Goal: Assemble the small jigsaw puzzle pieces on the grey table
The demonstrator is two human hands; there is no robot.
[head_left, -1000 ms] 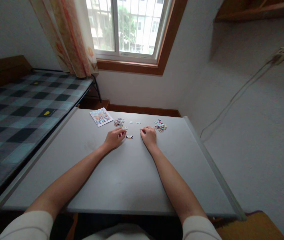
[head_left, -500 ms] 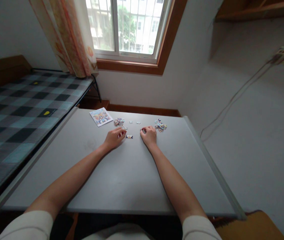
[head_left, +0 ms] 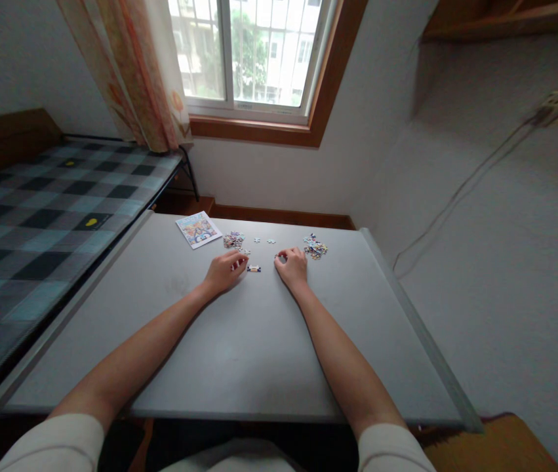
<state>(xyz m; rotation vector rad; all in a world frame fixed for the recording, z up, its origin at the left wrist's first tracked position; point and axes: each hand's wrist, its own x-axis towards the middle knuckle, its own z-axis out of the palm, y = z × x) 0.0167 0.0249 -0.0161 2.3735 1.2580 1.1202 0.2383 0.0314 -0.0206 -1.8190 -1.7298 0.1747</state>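
My left hand (head_left: 226,270) rests on the table with its fingers loosely curled and slightly apart. Just beyond its fingertips lies a short strip of joined puzzle pieces (head_left: 254,269), white with dark ends. Whether the fingertips touch that strip is hard to see. My right hand (head_left: 293,266) is a little way to the right of the strip, thumb and forefinger pinched on a small dark puzzle piece (head_left: 277,256), mostly hidden by the fingers. Close behind my left hand is a pile of loose puzzle pieces (head_left: 234,240); another pile (head_left: 316,248) lies beyond my right hand.
A picture sheet (head_left: 199,229) lies at the table's far left. Single puzzle pieces (head_left: 271,241) lie between the piles. The grey-white table (head_left: 239,354) stands beside a bed with a checked cover (head_left: 126,190), below a window (head_left: 269,59). A wall borders the right.
My right hand has shifted very slightly to the left with the puzzle piece. My left hand and the joined strip look almost unmoved.
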